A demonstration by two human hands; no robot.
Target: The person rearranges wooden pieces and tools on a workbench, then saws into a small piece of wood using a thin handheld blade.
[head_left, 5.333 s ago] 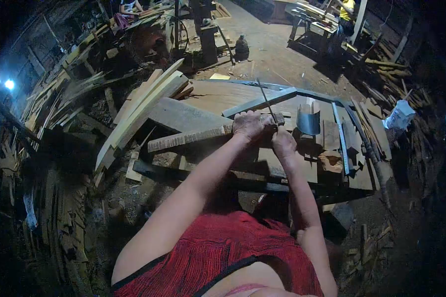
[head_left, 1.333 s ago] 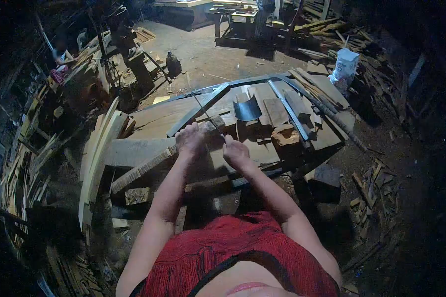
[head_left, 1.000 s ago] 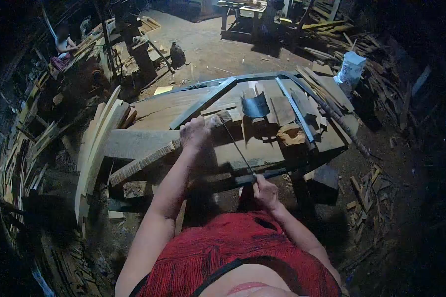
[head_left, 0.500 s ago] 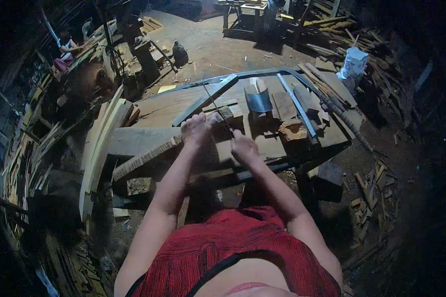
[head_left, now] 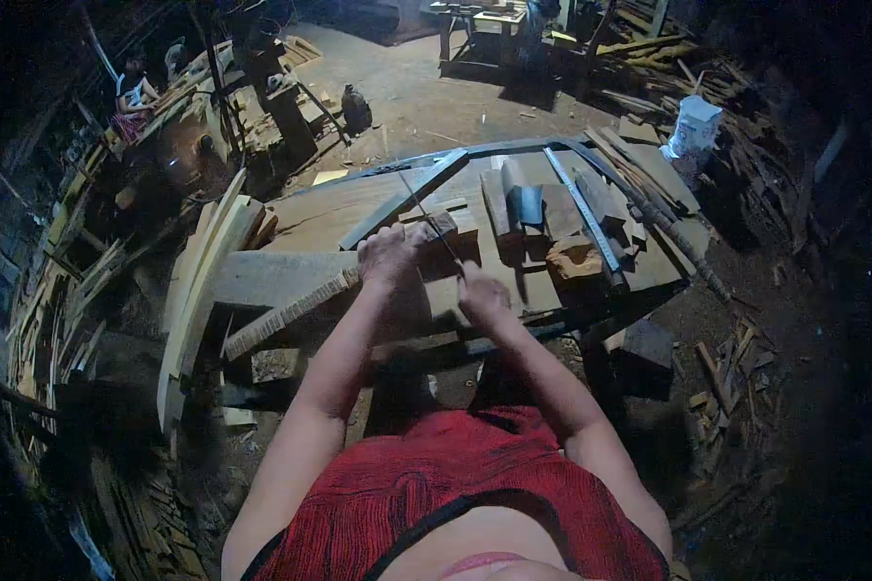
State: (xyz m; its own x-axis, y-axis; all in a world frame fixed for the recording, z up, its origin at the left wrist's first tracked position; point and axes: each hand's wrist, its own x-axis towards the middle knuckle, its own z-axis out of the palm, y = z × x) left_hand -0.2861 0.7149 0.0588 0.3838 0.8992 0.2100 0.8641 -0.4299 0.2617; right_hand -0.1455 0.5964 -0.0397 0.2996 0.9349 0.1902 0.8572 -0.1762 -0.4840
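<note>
My left hand (head_left: pixel 388 259) is closed over a long, notched wooden strip (head_left: pixel 286 318), pressing it down near its far end on the workbench (head_left: pixel 305 215). My right hand (head_left: pixel 484 294) is wrapped round the near end of a long, thin, dark tool (head_left: pixel 422 211). Its narrow blade slants away to the upper left, across the strip's end just beyond my left fingers. Whether it is a file or a narrow saw, I cannot tell. My palm hides its handle. To the right stand a wooden block (head_left: pixel 496 205) and a dark curved piece (head_left: pixel 526 205).
A metal straightedge (head_left: pixel 583 211) and a rough orange-brown block (head_left: pixel 574 258) lie at the bench's right. Pale boards (head_left: pixel 203 290) lean at its left end. Beyond are a white bucket (head_left: pixel 695 126), woodpiles and a seated person (head_left: pixel 134 97) at far left.
My right hand has drawn the thin tool slightly toward me and to the right. My left hand keeps its hold. The wooden block and dark curved piece look different. The distant person has shifted posture.
</note>
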